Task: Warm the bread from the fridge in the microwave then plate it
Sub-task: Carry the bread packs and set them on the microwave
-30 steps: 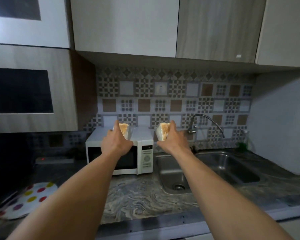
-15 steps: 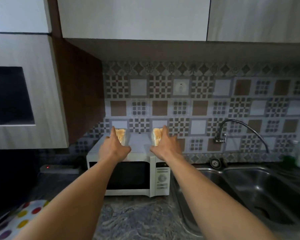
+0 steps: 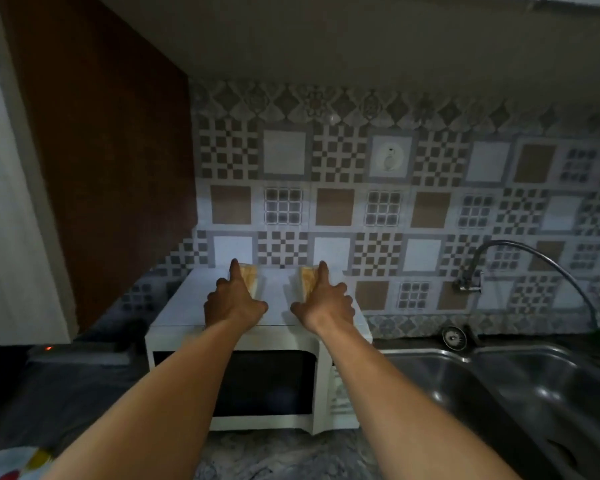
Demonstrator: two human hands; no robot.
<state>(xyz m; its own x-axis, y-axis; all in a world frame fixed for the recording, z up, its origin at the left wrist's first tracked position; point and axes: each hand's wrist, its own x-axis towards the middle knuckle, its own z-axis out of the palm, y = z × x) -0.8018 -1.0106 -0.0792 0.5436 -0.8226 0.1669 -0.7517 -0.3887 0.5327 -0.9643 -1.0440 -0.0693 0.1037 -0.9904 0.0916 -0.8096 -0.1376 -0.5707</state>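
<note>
A white microwave (image 3: 257,382) stands on the counter against the tiled wall, its dark door closed. My left hand (image 3: 232,303) grips one slice of bread (image 3: 252,277) on edge over the microwave's top, index finger laid along it. My right hand (image 3: 324,301) holds a second slice of bread (image 3: 305,278) the same way, a little to the right. Both slices sit low at the microwave's top surface; whether they touch it I cannot tell.
A steel double sink (image 3: 499,386) with a curved tap (image 3: 534,258) lies right of the microwave. A dark wooden cabinet side (image 3: 94,168) hangs at the left. A power strip with a red light (image 3: 49,348) sits left of the microwave, a spotted cloth (image 3: 11,464) at bottom left.
I have come closer to the microwave, and both hands have lowered the bread slices from in front of it down onto its top.
</note>
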